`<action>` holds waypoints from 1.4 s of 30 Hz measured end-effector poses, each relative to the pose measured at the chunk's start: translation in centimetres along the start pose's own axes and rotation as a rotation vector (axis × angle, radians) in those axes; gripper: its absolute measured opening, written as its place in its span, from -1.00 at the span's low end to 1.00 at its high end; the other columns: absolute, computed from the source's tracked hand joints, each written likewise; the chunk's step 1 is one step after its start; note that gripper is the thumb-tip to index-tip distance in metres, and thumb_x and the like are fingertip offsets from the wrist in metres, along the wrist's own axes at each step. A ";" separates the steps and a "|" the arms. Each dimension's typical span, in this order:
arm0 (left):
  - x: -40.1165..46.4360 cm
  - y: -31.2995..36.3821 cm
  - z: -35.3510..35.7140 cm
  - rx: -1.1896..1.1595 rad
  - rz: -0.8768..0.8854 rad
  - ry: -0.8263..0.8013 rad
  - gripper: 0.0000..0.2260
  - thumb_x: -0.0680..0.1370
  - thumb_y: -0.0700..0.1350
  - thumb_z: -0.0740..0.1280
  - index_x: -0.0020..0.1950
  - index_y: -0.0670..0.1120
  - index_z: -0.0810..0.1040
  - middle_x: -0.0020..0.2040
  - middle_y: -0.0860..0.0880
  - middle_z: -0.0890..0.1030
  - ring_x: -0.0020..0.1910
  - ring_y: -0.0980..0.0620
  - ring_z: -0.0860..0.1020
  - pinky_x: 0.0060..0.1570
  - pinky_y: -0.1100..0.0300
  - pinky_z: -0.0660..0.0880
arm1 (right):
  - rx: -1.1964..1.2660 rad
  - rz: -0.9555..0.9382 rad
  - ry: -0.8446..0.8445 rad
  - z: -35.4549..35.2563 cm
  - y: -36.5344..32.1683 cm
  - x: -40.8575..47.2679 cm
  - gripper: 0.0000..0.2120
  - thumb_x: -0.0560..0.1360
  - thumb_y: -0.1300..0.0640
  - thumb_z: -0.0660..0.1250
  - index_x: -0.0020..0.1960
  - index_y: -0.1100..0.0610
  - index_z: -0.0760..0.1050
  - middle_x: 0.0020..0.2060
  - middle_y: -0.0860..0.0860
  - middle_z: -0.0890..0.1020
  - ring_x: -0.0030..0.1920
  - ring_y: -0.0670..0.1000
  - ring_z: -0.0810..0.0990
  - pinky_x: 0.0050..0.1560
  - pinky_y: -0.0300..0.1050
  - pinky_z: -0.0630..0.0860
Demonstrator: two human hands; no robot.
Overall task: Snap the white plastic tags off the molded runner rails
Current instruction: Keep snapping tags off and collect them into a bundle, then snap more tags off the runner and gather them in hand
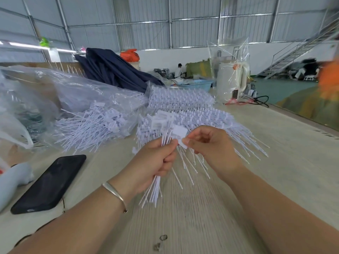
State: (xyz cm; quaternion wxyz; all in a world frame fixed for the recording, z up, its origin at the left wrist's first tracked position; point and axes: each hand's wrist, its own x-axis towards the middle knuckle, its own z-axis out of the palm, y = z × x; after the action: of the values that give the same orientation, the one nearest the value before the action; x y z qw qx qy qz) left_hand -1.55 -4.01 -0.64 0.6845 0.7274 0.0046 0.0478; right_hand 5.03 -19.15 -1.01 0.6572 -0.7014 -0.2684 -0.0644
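With our left hand (154, 162) gripping a tag bundle (163, 140) and our right hand (205, 145) pinching one tag (180, 133) beside it, a careless twist could spill the bundle.

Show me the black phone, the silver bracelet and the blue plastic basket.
Flat black phone (49, 183), head view: middle of its dark screen.
Thin silver bracelet (114, 192), head view: band across the left wrist.
Light blue plastic basket (197, 85), head view: its front wall.
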 end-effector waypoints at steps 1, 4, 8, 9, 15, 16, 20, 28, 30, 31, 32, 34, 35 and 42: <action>-0.1 0.0 0.2 0.013 -0.014 0.004 -0.82 0.61 -0.08 0.27 -0.18 -0.07 0.43 -0.47 0.09 0.27 -0.57 0.16 0.17 -0.62 0.36 0.10 | -0.033 -0.008 0.016 0.0 0.1 0.1 -0.94 0.44 0.29 0.44 -0.20 0.21 0.59 -0.40 0.08 0.56 -0.45 -0.08 0.45 -0.38 -0.26 0.40; -0.4 0.2 0.6 0.050 -0.026 0.033 -0.84 0.61 -0.10 0.28 -0.08 -0.13 0.60 -0.51 0.12 0.27 -0.59 0.17 0.19 -0.61 0.36 0.12 | -0.072 0.002 0.078 0.1 0.3 0.2 -0.82 0.54 0.21 0.32 -0.23 0.20 0.57 -0.41 0.07 0.56 -0.48 -0.11 0.43 -0.43 -0.33 0.36; -0.4 1.9 0.1 0.108 -0.001 0.200 -0.75 0.66 -0.06 0.18 -0.10 -0.14 0.55 -0.57 0.12 0.27 -0.63 0.16 0.19 -0.63 0.37 0.13 | -0.132 0.050 0.087 0.2 0.5 0.1 -0.69 0.59 0.03 0.24 -0.20 0.18 0.58 -0.40 0.04 0.55 -0.46 -0.07 0.45 -0.42 -0.30 0.38; -0.4 2.5 -0.4 0.171 0.010 0.240 -0.74 0.66 -0.04 0.17 -0.10 -0.13 0.55 -0.57 0.11 0.27 -0.63 0.15 0.20 -0.62 0.36 0.14 | -0.142 0.054 0.077 0.2 0.6 0.1 -0.70 0.59 0.03 0.24 -0.21 0.17 0.58 -0.39 0.05 0.55 -0.46 -0.07 0.45 -0.41 -0.28 0.39; -0.3 7.0 -6.4 0.480 -0.134 0.164 -0.84 0.56 -0.13 0.37 -0.17 -0.18 0.53 -0.52 0.06 0.32 -0.55 0.11 0.20 -0.57 0.29 0.13 | -0.196 0.050 0.019 0.2 0.9 0.0 -0.73 0.58 0.10 0.26 -0.24 0.17 0.57 -0.38 0.07 0.57 -0.45 -0.07 0.47 -0.28 -0.18 0.45; -0.2 7.6 -7.9 0.507 -0.154 0.185 -0.84 0.53 -0.21 0.39 -0.21 -0.15 0.46 -0.49 0.02 0.35 -0.53 0.09 0.21 -0.55 0.28 0.13 | -0.192 0.053 0.017 0.2 1.0 0.0 -0.75 0.57 0.11 0.28 -0.24 0.17 0.57 -0.39 0.05 0.57 -0.44 -0.06 0.48 -0.27 -0.15 0.46; 0.3 8.7 -14.1 0.705 -0.212 0.380 -0.89 0.57 -0.30 0.29 -0.15 -0.19 0.45 -0.21 -0.15 0.48 -0.39 0.01 0.32 -0.45 0.21 0.26 | -0.194 0.066 -0.010 0.5 1.3 0.0 -0.77 0.55 0.19 0.28 -0.26 0.07 0.58 -0.41 -0.01 0.57 -0.45 -0.09 0.48 -0.31 -0.24 0.43; 4.8 7.9 -19.9 1.320 -0.413 0.493 -0.82 0.53 -0.36 0.16 0.06 -0.34 0.50 -0.21 -0.25 0.50 -0.38 -0.08 0.49 -0.52 0.22 0.29 | -0.441 -0.107 -0.088 1.8 1.8 0.1 -0.77 0.53 0.21 0.33 -0.31 0.10 0.53 -0.57 -0.09 0.42 -0.54 -0.13 0.33 -0.47 -0.33 0.26; 6.7 7.9 -20.5 1.288 -0.357 0.542 -0.91 0.53 -0.35 0.17 -0.12 -0.27 0.45 -0.22 -0.22 0.48 -0.32 -0.12 0.49 -0.43 0.17 0.35 | -0.487 -0.138 -0.103 1.9 2.1 0.1 -0.74 0.52 0.21 0.34 -0.34 0.07 0.50 -0.59 -0.15 0.39 -0.55 -0.13 0.32 -0.49 -0.34 0.25; 7.6 7.7 -20.9 1.274 -0.321 0.580 -0.87 0.54 -0.34 0.17 -0.20 -0.24 0.41 -0.19 -0.21 0.48 -0.26 -0.14 0.49 -0.37 0.15 0.37 | -0.507 -0.145 -0.103 1.9 2.3 0.1 -0.72 0.52 0.20 0.35 -0.36 0.05 0.48 -0.58 -0.15 0.40 -0.54 -0.14 0.32 -0.49 -0.34 0.25; 8.3 7.5 -21.4 1.269 -0.292 0.615 -0.84 0.55 -0.33 0.18 -0.23 -0.23 0.38 -0.14 -0.21 0.49 -0.19 -0.16 0.49 -0.30 0.13 0.39 | -0.535 -0.151 -0.102 1.9 2.5 0.1 -0.72 0.51 0.19 0.35 -0.36 0.04 0.47 -0.56 -0.15 0.42 -0.54 -0.13 0.33 -0.50 -0.33 0.25; 9.3 6.9 -22.4 1.340 -0.287 0.654 -0.90 0.57 -0.29 0.19 -0.13 -0.27 0.44 0.00 -0.23 0.52 0.01 -0.22 0.52 -0.09 0.05 0.44 | -0.613 -0.170 -0.103 2.1 2.9 0.2 -0.75 0.49 0.19 0.37 -0.34 0.01 0.49 -0.49 -0.13 0.49 -0.49 -0.11 0.39 -0.47 -0.30 0.28; 9.6 6.3 -23.0 1.411 -0.304 0.662 -0.88 0.59 -0.23 0.20 -0.01 -0.28 0.47 0.10 -0.26 0.52 0.12 -0.25 0.50 0.04 0.01 0.46 | -0.650 -0.186 -0.104 2.1 3.0 0.3 -0.76 0.49 0.19 0.38 -0.32 -0.01 0.49 -0.43 -0.13 0.51 -0.44 -0.10 0.43 -0.43 -0.27 0.33; 8.9 3.0 -23.9 1.821 -0.485 0.713 -0.61 0.65 0.04 0.11 0.42 -0.11 0.38 0.52 -0.20 0.16 0.47 -0.22 0.21 0.33 -0.16 0.30 | -0.904 -0.269 -0.177 2.3 3.6 0.6 -0.71 0.49 0.01 0.38 0.21 -0.11 0.52 0.13 -0.25 0.52 0.20 -0.15 0.44 0.15 -0.16 0.30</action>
State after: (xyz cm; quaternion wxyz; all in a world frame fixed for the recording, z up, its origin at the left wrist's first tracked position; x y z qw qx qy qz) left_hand 5.31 20.24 4.34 -0.1821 0.8963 0.3917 0.1002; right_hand 6.65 -16.78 -4.25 0.2466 -0.8788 -0.3568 -0.1990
